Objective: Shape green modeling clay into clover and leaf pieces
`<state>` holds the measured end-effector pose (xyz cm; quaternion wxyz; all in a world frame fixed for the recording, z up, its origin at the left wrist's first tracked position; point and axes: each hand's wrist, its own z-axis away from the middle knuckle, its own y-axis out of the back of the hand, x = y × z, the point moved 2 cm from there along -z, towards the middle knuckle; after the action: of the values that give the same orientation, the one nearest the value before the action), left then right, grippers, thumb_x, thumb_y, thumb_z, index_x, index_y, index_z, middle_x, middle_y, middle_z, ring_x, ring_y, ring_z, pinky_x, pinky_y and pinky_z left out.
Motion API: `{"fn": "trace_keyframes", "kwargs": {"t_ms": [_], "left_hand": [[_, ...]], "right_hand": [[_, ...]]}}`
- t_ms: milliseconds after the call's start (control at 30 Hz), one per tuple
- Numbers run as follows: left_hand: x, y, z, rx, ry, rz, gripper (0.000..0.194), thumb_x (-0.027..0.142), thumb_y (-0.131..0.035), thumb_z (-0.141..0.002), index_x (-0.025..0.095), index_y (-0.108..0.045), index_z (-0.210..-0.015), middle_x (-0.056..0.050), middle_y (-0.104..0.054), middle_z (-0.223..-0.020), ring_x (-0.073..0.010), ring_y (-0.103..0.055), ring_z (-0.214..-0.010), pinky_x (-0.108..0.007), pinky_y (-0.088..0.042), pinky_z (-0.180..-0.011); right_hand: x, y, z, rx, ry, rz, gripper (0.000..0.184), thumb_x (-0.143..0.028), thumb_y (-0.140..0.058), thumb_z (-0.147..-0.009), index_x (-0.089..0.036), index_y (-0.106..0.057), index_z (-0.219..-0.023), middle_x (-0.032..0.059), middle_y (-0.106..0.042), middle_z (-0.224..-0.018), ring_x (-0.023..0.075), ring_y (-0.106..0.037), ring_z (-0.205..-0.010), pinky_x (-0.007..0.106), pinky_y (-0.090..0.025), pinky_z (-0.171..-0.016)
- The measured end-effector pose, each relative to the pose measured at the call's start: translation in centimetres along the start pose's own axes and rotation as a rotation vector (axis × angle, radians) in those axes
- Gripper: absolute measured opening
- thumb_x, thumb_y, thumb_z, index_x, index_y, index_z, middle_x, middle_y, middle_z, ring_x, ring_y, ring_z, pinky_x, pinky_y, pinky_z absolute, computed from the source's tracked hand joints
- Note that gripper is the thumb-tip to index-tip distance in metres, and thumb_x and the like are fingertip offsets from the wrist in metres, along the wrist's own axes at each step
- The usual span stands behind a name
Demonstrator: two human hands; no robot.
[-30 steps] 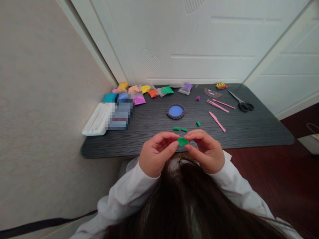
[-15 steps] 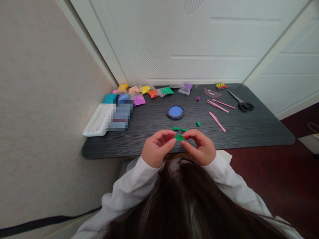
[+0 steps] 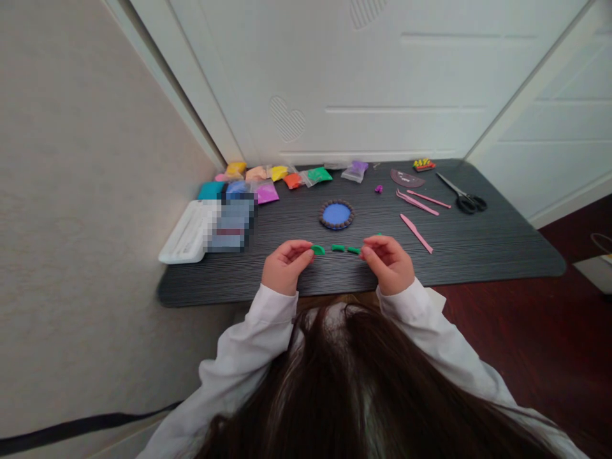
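Note:
My left hand [image 3: 285, 265] pinches a flattened, leaf-like piece of green clay [image 3: 318, 250] between thumb and fingers, just above the front of the table. To the right, my right hand [image 3: 389, 262] has its thumb and fingertips drawn together at the right end of a short green clay strip [image 3: 354, 250]. Whether it grips that strip is hidden. Another green clay strip [image 3: 338, 247] lies between the hands. A further green bit [image 3: 380, 234] shows behind the right fingers, mostly covered. Beyond the hands lies a blue clay disc [image 3: 337, 215] ringed with small brown balls.
Bags of coloured clay [image 3: 292, 180] line the back left, near a white case [image 3: 190, 233]. At right lie a pink knife tool [image 3: 415, 233], pink tweezers [image 3: 417, 202], a thin pink stick [image 3: 429, 199] and scissors [image 3: 466, 199]. A purple lump [image 3: 378, 189] sits behind the disc.
Both hands held the green clay piece together before. They have parted: the left carries it left and away from me, while the right has moved to the strip on the table.

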<state>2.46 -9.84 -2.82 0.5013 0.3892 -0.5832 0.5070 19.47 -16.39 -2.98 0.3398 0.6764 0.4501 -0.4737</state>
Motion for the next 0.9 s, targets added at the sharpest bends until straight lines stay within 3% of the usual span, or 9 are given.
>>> {"fn": "trace_keyframes", "kwargs": {"t_ms": [200,367,600,900], "left_hand": [[-1.1,-1.3,-0.2,-0.121,0.056,0.035,0.02,0.017,-0.067,-0.056,0.014,-0.06,-0.074,0.001,-0.062,-0.063,-0.0085,-0.057,-0.057,-0.022,-0.044,-0.059],[-1.5,-1.8,-0.8,-0.155,0.055,0.066,0.02,0.018,-0.066,-0.058,0.015,-0.06,-0.077,0.002,-0.062,-0.063,-0.0086,-0.057,-0.059,-0.022,-0.043,-0.06],[-1.7,-2.3,-0.7,-0.225,0.027,0.104,0.018,0.018,-0.066,-0.059,0.016,-0.061,-0.077,0.001,-0.062,-0.066,-0.0077,-0.055,-0.059,-0.021,-0.042,-0.061],[-1.6,-2.2,-0.4,-0.241,-0.04,0.1,0.017,0.018,-0.063,-0.062,0.019,-0.062,-0.079,0.001,-0.062,-0.069,-0.0089,-0.055,-0.061,-0.022,-0.043,-0.06]], "right_hand": [[-0.7,-0.7,-0.6,-0.222,0.251,0.437,0.027,-0.028,-0.054,-0.073,-0.02,-0.054,-0.098,0.0034,-0.058,-0.082,0.0145,-0.054,-0.077,0.031,-0.043,-0.073],[-1.0,-1.0,-1.1,-0.236,0.358,0.704,0.033,-0.033,-0.057,-0.07,-0.02,-0.055,-0.1,0.0058,-0.059,-0.095,0.0197,-0.051,-0.092,0.037,-0.036,-0.083],[-0.8,-0.9,-1.3,-0.234,0.338,0.627,0.02,-0.029,-0.054,-0.073,-0.019,-0.057,-0.091,0.0041,-0.061,-0.087,0.0165,-0.053,-0.084,0.033,-0.039,-0.079],[-0.8,-0.8,-1.0,-0.247,0.319,0.567,0.02,-0.027,-0.054,-0.073,-0.019,-0.057,-0.092,0.0046,-0.061,-0.086,0.0167,-0.053,-0.084,0.033,-0.04,-0.077]]}}
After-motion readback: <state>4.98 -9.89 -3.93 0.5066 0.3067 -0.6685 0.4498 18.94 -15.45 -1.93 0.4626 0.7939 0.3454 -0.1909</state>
